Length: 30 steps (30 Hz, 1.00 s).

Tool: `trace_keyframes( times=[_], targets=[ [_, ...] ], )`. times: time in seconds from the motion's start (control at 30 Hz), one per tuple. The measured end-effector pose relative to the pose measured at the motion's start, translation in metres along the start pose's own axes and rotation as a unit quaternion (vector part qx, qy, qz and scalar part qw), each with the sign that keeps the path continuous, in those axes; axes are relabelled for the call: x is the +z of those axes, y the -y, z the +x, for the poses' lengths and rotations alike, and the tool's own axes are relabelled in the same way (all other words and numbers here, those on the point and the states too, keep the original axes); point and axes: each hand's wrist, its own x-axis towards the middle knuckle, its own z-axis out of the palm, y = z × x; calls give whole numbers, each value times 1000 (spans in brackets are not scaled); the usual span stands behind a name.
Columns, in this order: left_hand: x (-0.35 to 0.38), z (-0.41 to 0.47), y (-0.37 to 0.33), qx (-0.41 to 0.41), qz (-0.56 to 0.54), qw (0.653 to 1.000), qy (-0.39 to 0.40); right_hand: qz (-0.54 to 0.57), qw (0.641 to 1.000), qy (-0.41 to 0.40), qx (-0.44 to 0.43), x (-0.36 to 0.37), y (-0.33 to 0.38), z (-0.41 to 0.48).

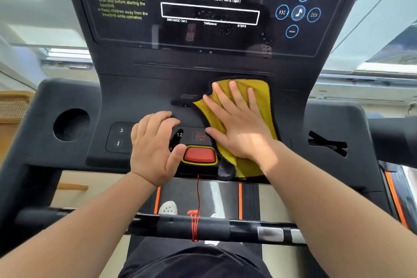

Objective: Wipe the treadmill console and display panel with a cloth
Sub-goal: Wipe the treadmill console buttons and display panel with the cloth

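On the lower console deck, right hand (239, 128) flat, fingers spread, pressing down on a soft yellow microfibre cloth with dark edging (264, 97); no pinch, just palm weight. Cloth likely light, limp, prone to bunching, best driven under a flat palm. Spread beneath and beyond the fingers, beside the red oval stop button (199, 154). Left hand (153, 149) open, empty, resting on the black treadmill console (140, 92). Glossy black display panel (209, 13) above, speckled.

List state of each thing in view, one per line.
yellow cloth: spread flat on console, pressed by right hand
right hand: open, palm down on cloth
left hand: open, resting on console, no cloth
display panel: dark, readouts blank
red safety key: seated in console
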Motion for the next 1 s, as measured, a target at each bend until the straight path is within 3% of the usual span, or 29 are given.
trace_keyframes(
  times=[0.23,0.53,0.73,0.87,1.0],
  targets=[
    [-14,2,14,-5,-91,995,-43,-8,989,23,144,4,-35,-42],
    [-31,4,56,-26,-13,998,-49,14,990,31,134,1,22,-1],
    [-24,-2,57,-39,14,999,-24,24,993,47,104,9,17,-43],
    [-25,-2,57,-48,8,998,-35,42,988,58,139,9,-9,-72],
    [-28,-3,62,-58,-4,997,-50,65,977,79,186,3,11,-67]
  ],
)
